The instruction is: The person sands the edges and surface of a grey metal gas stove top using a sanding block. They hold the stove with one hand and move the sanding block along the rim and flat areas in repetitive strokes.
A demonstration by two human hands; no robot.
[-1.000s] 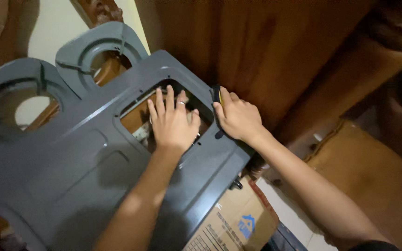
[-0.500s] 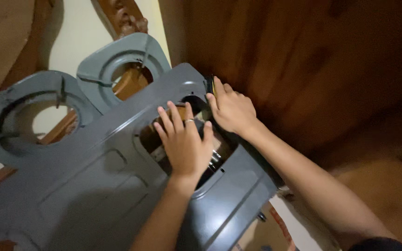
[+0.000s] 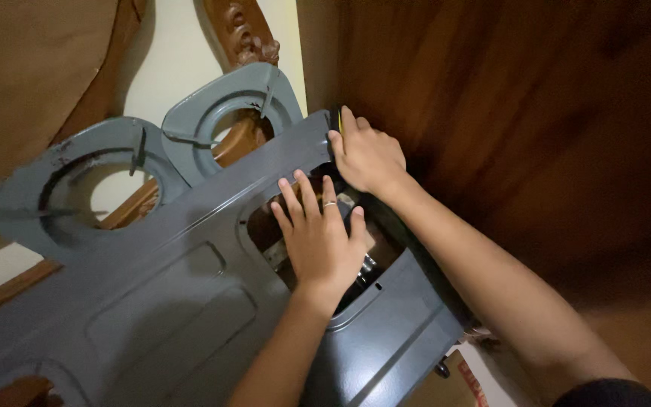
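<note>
A cardboard box corner (image 3: 470, 377) with red print is peeking out at 5 o'clock under the grey metal panel (image 3: 152, 301). The left hand (image 3: 322, 241) is lying flat, fingers spread, over the panel's rectangular opening (image 3: 261, 226). The right hand (image 3: 367, 158) is gripping a yellow-black tool (image 3: 336, 120) at the panel's 12 o'clock edge.

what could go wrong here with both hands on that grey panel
The left hand lies across the cut-out opening in the grey panel; its edge might scrape or pinch the fingers if the panel shifts. The right hand grips the panel's top edge close against the wooden board, so knuckles could get squeezed there. The panel leans at a tilt and might slide.
</note>
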